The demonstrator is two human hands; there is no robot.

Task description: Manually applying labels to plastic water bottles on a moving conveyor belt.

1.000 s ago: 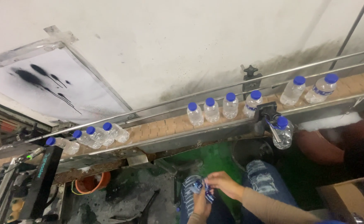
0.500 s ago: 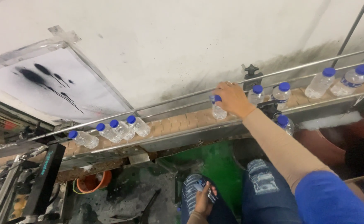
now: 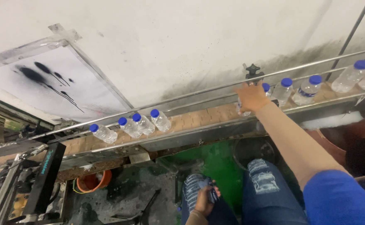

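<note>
Right hand (image 3: 252, 97) closes over a clear bottle (image 3: 244, 111) on the conveyor belt (image 3: 199, 118), just left of the blue-capped bottles (image 3: 283, 89). Left hand (image 3: 205, 199), in the lap, clasps blue labels (image 3: 211, 196). Several bottles beyond the right hand appear unhandled.

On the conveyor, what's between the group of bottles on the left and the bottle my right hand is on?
In the head view, only bare tan belt lies between the nearest left bottle and the bottle under the right hand; no other bottle stands there.
</note>
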